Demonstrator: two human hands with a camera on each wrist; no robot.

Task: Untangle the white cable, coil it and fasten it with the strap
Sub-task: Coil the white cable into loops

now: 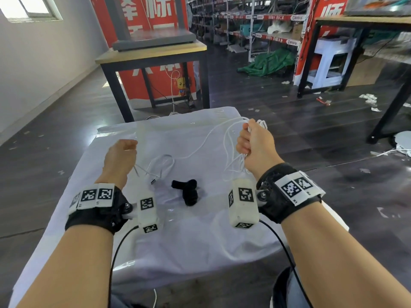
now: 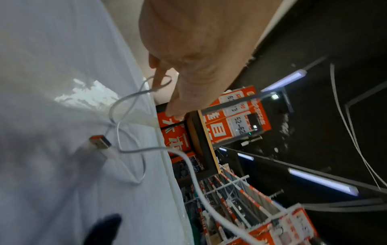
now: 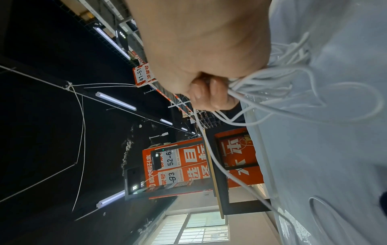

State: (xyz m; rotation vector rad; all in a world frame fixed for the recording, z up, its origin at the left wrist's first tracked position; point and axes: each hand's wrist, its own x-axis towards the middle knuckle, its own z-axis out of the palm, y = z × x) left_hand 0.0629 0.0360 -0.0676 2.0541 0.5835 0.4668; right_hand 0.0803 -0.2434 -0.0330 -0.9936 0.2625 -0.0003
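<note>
My right hand (image 1: 246,138) is raised over the table's far right and grips a bunch of loops of the white cable (image 1: 224,143); the right wrist view shows its fingers (image 3: 211,94) curled round the bundle (image 3: 261,79). One strand runs left across the white cloth (image 1: 200,230) to my left hand (image 1: 131,145), which holds it hooked on a finger (image 2: 159,77) against the thumb. A slack loop and the USB plug (image 1: 153,181) (image 2: 100,142) lie below that hand. The black strap (image 1: 188,191) (image 2: 104,228) lies loose on the cloth between my wrists.
The cloth-covered table ends just beyond my hands, with dark floor on all sides. A wooden table with black legs (image 1: 155,54) stands behind it, another (image 1: 355,21) at the right. Red banners, shelving and a green tarp (image 1: 266,63) are further back.
</note>
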